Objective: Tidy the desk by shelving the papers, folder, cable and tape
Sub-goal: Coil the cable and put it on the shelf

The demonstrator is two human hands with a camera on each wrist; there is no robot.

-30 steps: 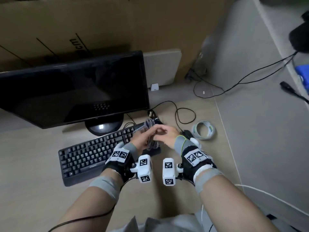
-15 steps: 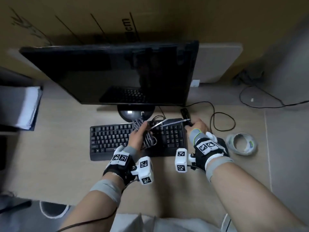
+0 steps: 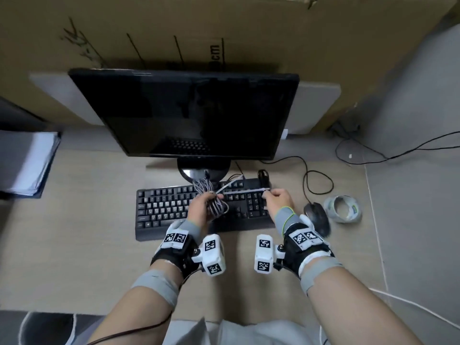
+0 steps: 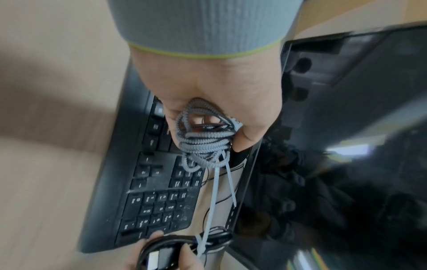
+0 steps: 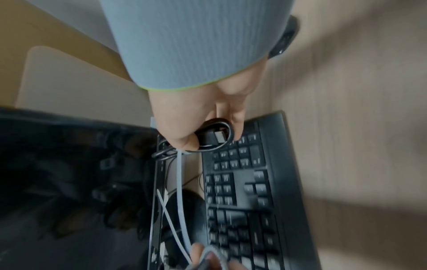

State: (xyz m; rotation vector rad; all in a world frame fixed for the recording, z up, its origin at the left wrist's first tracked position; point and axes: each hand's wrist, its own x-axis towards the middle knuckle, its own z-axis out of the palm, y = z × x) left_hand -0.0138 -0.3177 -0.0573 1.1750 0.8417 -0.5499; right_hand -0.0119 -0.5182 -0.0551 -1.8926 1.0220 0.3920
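Observation:
My left hand [image 3: 202, 207] grips a coiled grey braided cable [image 3: 211, 196] above the black keyboard [image 3: 164, 207]. In the left wrist view the cable [image 4: 203, 144] hangs from my curled fingers. My right hand [image 3: 273, 199] pinches a small black cable coil [image 5: 215, 135] over the keyboard's right end. A white tie strip [image 3: 242, 191] runs taut between the two bundles. The clear tape roll [image 3: 343, 209] lies on the desk to the right. A dark folder holding white papers [image 3: 25, 163] lies at the far left.
A black monitor [image 3: 194, 113] stands right behind the keyboard, with cardboard behind it. A black mouse [image 3: 317, 217] sits between the keyboard and the tape roll. Thin black wires [image 3: 318, 180] loop on the desk at the back right.
My hands, close together a second ago, have drawn apart. The right hand has pulled the black coil to the right, stretching the white tie. The head view has swung left.

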